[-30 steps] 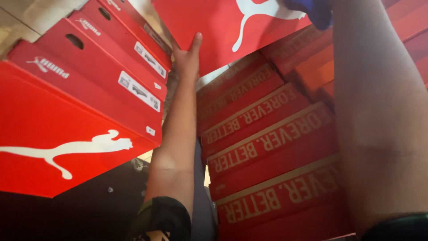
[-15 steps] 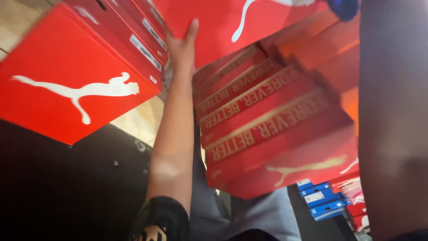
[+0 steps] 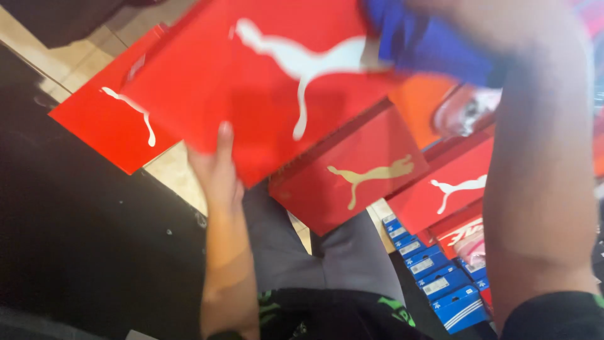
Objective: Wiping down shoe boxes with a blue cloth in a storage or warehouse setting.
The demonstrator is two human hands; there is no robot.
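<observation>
Red boxes (image 3: 352, 182) stacked w/ blue boxes (image 3: 440, 283) below, tan floor (image 3: 69, 63).

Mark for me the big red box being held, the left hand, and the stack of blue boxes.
big red box (image 3: 251, 88), head view: on its flat red lid face.
left hand (image 3: 217, 173), head view: on the back of the hand against the box's lower edge.
blue boxes (image 3: 434, 277), head view: on a labelled end.

The red shoebox (image 3: 270, 88), a flat cardboard box whose lid bears a white leaping-cat emblem, is held up tilted at the top of the view, its lower edge resting against the fingers of the left hand (image 3: 217, 173).
</observation>
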